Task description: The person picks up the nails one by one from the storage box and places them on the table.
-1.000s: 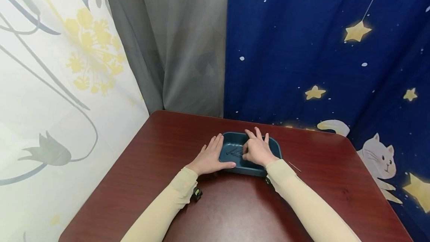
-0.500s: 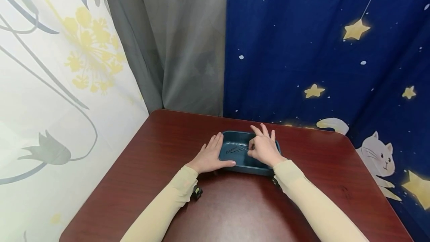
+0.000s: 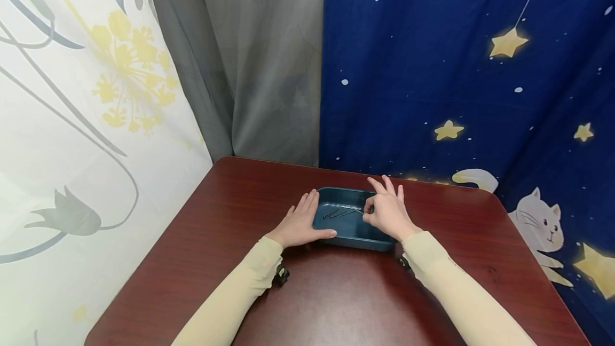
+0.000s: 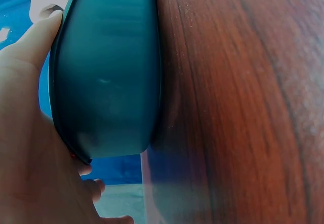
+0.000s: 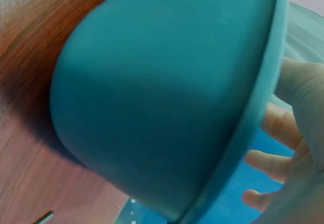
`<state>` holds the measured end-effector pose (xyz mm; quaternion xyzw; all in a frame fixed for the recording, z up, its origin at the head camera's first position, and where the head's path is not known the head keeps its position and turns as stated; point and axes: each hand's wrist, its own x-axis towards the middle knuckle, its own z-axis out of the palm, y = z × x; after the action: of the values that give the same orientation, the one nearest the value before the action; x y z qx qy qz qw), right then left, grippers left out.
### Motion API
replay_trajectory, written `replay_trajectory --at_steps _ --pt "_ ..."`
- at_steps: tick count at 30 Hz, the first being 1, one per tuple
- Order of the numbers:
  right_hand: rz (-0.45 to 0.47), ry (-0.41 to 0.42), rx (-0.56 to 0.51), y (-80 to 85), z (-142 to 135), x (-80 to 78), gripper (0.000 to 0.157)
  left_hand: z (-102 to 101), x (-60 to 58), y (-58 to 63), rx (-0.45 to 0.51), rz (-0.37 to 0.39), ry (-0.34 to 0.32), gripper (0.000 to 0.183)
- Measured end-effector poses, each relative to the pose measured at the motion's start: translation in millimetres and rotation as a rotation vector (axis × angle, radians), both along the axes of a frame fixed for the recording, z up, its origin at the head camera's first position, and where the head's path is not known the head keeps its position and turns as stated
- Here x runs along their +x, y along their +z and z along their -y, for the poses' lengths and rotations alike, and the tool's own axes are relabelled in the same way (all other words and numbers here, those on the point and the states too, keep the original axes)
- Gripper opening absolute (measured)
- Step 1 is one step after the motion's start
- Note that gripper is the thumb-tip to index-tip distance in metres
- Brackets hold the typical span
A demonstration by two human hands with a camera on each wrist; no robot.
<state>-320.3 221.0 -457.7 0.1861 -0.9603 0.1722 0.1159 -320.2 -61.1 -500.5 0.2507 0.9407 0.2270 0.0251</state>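
A dark teal tray (image 3: 365, 242) stands on the table, with several thin dark nails (image 3: 342, 214) lying in its left half. My left hand (image 3: 300, 227) rests against its left end, fingers straight along that side and thumb on the near rim. In the left wrist view the thumb (image 4: 48, 32) touches the rim. Over the tray's right part, my right hand (image 3: 388, 211) holds thumb and index together on a thin nail, the other fingers raised. Only a short pale length of that nail shows; the rest is hidden. The right wrist view has the tray wall hiding the fingertips.
The red-brown wooden table (image 3: 326, 292) extends around the tray. In the right wrist view, the end of a thin rod (image 5: 44, 217) lies on the table outside the tray. A blue curtain (image 3: 413, 68) and a grey curtain (image 3: 274, 68) hang behind the table.
My right hand has moved right across the tray, pinching the thin nail, and more of the tray floor shows. The rod on the table is now behind the right sleeve. My left hand stays put.
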Motion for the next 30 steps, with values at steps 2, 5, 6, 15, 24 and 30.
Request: replay_trajectory --at_steps 2,5,6,15,24,30 --pt "-0.009 -0.003 -0.001 1.8 -2.3 0.5 0.026 -0.1 0.3 0.3 -0.001 0.001 0.002 0.127" --pt "-0.023 -0.006 -0.012 5.1 -6.0 2.0 0.026 -0.5 0.2 0.6 -0.002 -0.005 0.000 0.127" --pt "-0.028 -0.005 -0.016 6.2 -7.6 2.4 0.026 -0.5 0.0 0.7 -0.002 -0.009 -0.001 0.127" --pt "-0.029 -0.025 -0.035 10.1 -27.7 6.6 0.023 1.7 -0.5 -1.1 0.002 -0.017 -0.013 0.125" --pt "-0.063 -0.065 -0.046 10.1 -56.4 10.6 0.019 2.0 0.7 -3.5 -0.001 0.000 -0.011 0.126" --pt "-0.074 -0.089 -0.046 14.3 -73.5 14.1 0.016 2.0 -0.5 -1.2 0.008 0.000 -0.008 0.125"
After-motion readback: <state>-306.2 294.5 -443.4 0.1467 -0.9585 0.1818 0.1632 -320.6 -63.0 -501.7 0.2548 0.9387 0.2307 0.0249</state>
